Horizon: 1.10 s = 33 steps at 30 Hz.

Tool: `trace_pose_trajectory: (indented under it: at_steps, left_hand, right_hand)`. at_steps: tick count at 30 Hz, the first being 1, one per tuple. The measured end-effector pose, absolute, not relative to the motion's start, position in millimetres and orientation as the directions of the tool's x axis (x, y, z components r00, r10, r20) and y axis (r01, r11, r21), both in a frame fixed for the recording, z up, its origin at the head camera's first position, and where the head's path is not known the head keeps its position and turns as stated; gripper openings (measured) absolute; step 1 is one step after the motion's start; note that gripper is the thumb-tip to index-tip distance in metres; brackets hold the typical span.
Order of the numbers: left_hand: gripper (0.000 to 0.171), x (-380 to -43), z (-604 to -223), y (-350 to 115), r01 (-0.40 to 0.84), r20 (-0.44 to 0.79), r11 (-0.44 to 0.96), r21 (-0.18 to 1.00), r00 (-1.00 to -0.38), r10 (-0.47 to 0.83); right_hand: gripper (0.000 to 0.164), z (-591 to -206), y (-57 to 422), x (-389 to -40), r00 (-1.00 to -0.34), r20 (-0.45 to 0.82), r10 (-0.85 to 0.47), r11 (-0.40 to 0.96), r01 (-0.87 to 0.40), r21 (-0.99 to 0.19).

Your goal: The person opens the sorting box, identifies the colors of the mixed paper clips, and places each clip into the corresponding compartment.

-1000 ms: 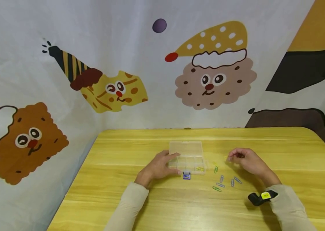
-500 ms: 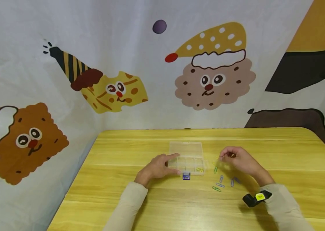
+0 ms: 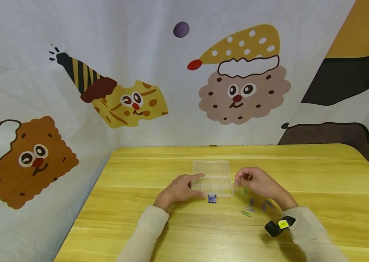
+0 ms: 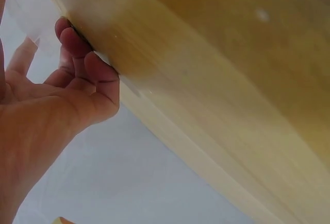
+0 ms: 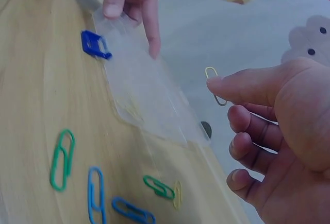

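Note:
A clear plastic box [image 3: 215, 168] divided into compartments lies with its lid folded back and a blue latch [image 3: 212, 198] at its front. My left hand [image 3: 179, 188] holds its left end, thumb at the front edge and index finger reaching over the far side. Several yellow paper clips [image 3: 227, 191] lie in the front right compartment. Between thumb and index finger, my right hand [image 3: 256, 181] pinches another yellow paper clip [image 5: 222, 102], close to the box's right end. In the left wrist view, the left hand's [image 4: 77, 80] other fingers are bent in at the table.
Right of the box, loose paper clips lie on the wooden table [image 3: 178, 236]: a green one [image 3: 245, 191] nearest, another green one [image 3: 246, 214] and several blue ones [image 3: 250, 209]. One yellow clip [image 5: 178, 194] lies beside a green one in the right wrist view. A patterned cloth [image 3: 178, 116] hangs behind.
My right hand has moved left with the yellow paper clip, from beyond the loose clips to the box's right side. The left hand and the box have hardly moved.

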<state>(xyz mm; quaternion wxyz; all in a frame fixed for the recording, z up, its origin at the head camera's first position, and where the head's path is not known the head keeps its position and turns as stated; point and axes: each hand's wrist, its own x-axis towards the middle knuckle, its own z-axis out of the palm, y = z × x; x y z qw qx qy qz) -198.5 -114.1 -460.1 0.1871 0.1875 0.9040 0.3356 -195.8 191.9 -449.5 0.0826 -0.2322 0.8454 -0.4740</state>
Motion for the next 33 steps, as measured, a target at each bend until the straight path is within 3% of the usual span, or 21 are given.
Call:
trace_pose_trajectory:
  at_steps: [33]
  left_hand:
    - [0.074,-198,-460,-112,0.173,-0.223,0.7,0.693,-0.871,0.437]
  right_hand:
    - [0.01,-449,168,-194,-0.857,0.073,-0.51,0.422,-0.323,-0.847]
